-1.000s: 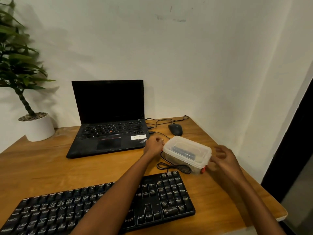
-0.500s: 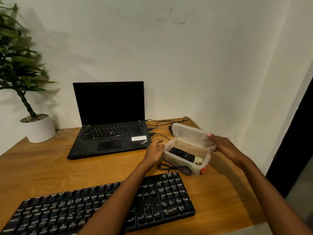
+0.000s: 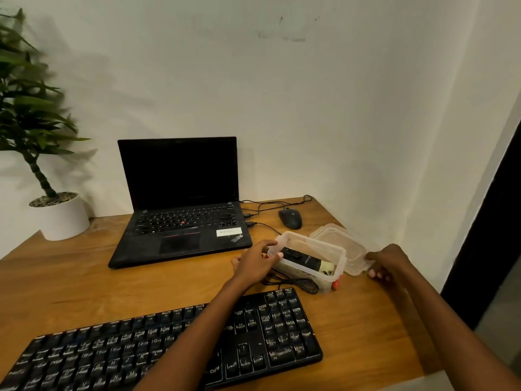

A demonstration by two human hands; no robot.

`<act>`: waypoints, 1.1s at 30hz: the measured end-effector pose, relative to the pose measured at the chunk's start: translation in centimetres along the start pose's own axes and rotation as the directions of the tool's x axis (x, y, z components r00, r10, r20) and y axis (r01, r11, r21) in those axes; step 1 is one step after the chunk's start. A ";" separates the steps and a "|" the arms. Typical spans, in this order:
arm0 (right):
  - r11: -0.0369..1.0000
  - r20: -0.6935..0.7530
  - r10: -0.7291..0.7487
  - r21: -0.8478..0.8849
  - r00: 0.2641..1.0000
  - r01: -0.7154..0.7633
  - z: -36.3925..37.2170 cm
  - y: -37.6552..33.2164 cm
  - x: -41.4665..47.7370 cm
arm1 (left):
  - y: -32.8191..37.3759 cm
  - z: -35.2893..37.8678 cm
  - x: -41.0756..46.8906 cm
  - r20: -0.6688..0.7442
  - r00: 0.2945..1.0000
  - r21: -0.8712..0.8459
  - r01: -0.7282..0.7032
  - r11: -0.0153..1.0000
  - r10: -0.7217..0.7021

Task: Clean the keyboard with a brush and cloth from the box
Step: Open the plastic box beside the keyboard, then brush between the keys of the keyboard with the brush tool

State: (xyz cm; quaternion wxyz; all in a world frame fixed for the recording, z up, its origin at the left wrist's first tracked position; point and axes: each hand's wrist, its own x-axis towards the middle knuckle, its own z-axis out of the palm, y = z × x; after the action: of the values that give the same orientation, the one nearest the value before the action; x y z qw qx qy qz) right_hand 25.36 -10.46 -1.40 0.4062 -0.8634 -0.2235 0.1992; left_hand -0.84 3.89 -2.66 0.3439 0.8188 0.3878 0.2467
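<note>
The step in hand is opening the box and getting at the tools; no cleaning has begun. The clear plastic box stands open near the right edge of the desk, just behind the right end of the black keyboard, which lies along the near edge with nothing on its keys. The left hand grips the box's left end, fingers curled over the rim, steadying it. The lid is off and lies flat on the desk just right of the box, towards the far right corner. The right hand is at the lid's near-right corner, with curled fingers that look to be pinching its edge. Inside the box a long black tool with a pale end lies slantwise, most likely the brush. Something pale yellow sits at its lower end and may be the cloth, though I cannot tell for sure. A loop of black cable lies on the desk against the box's near side. The next move, as I judge it, calls for the right hand to let go of the lid and reach into the box for the brush, while the left hand holds the light box down so it does not tip or slide. The cable loop could snag if the box shifts.
</note>
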 end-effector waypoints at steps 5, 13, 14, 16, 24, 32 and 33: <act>0.922 0.052 0.032 -0.388 0.998 -0.010 -1.3 -1.8 -0.7 | 0.3 -0.1 -0.4 -0.002 1.000 0.053 0.013 0.998 -0.013; 0.690 0.343 -0.600 -0.234 0.723 0.684 3.9 -9.6 -6.6 | 0.6 -1.2 -1.7 0.037 0.999 -0.029 0.008 1.000 -0.007; 0.663 0.486 -0.547 -0.247 0.682 0.707 4.7 -10.3 -7.0 | 0.6 -1.5 -1.9 0.037 0.999 -0.043 0.008 0.999 -0.006; 0.638 0.607 -0.442 -0.305 0.660 0.707 6.0 -11.1 -7.3 | 0.5 -2.2 -2.5 0.023 0.999 -0.049 0.024 0.998 -0.023; 0.618 0.557 -0.356 -0.462 0.751 0.636 8.0 -10.2 -5.7 | 0.2 -6.8 -5.6 -0.053 0.998 -0.170 -0.041 0.985 0.032; 0.679 0.134 -0.659 -0.318 0.740 0.662 5.8 -10.8 -11.0 | 1.7 -8.8 -11.1 -0.158 0.987 -0.391 -0.074 0.917 0.012; 0.680 0.086 -0.701 -0.215 0.707 0.701 5.6 -10.7 -12.9 | 2.4 -8.7 -12.1 -0.150 0.988 -0.457 -0.043 0.888 -0.029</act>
State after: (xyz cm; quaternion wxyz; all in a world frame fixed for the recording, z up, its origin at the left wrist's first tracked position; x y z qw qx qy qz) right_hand 9.43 -7.99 5.86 0.3481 -0.7535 -0.5577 -0.0001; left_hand -12.56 -3.72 3.06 0.4959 0.6945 0.3406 0.3946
